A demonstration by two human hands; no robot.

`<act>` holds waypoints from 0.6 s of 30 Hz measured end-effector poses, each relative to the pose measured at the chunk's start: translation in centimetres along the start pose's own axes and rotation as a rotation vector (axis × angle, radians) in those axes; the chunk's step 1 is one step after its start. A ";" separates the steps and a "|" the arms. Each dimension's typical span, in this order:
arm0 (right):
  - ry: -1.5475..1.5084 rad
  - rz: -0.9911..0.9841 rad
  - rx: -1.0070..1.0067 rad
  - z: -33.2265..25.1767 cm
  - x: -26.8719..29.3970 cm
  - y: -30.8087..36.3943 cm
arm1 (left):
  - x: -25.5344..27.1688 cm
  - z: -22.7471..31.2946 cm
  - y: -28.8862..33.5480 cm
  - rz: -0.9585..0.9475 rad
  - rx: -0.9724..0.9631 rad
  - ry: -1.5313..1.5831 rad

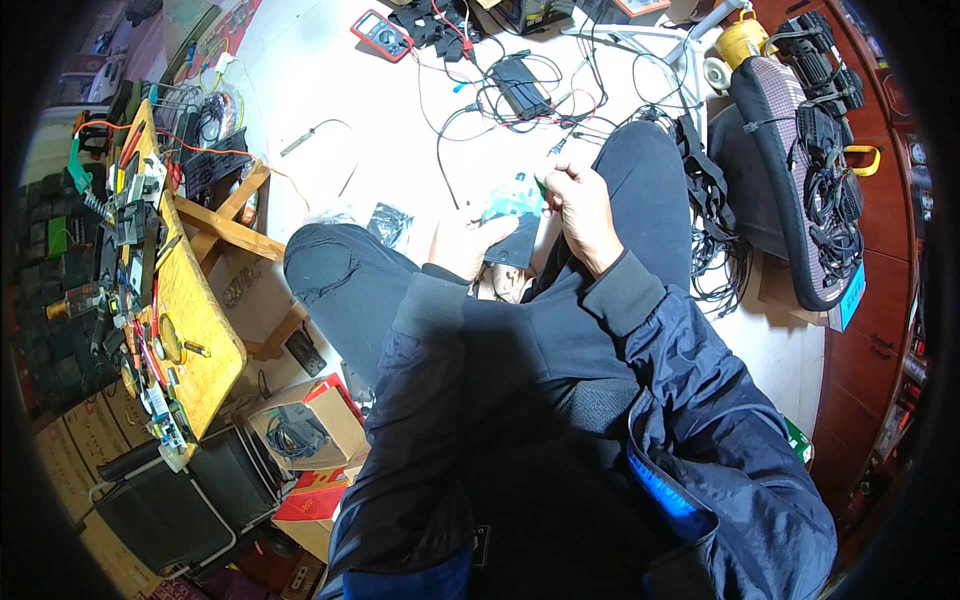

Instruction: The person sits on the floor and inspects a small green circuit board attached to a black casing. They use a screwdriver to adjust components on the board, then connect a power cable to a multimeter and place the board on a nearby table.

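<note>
Green circuit board [515, 195] held above the knees, pinched at its right edge by right hand [580, 205], fingers closed on it. Left hand [465, 245] cupped under a dark pouch [512, 243] just below. Red meter [382, 33] well apart on white floor [330, 90].

Head-worn fisheye; steeply downward; close over lap

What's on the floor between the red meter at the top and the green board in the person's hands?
In the head view, a tangle of thin wires and a black box lie between the red meter and the green board.
</note>
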State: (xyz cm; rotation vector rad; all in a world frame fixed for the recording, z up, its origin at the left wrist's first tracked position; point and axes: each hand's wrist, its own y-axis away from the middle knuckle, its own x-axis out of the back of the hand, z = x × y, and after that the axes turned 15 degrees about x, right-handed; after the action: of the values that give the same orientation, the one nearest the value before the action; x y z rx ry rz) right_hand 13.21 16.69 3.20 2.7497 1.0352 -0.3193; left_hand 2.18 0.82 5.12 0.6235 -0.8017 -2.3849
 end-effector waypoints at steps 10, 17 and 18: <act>-0.014 -0.016 0.047 0.1 0.1 0.0 | 0.5 -0.4 -0.2 -0.028 0.035 0.012; 0.009 -0.009 0.039 0.2 0.2 -0.1 | 0.4 -0.5 -0.4 -0.033 0.030 -0.010; 0.012 -0.008 0.040 0.2 0.2 -0.1 | 0.5 -0.5 -0.4 -0.024 0.052 -0.024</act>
State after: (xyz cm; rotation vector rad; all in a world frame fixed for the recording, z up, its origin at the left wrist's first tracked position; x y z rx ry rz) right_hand 13.29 16.83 2.95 2.7870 1.0542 -0.3278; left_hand 1.97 0.59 4.41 0.6299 -0.8738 -2.4039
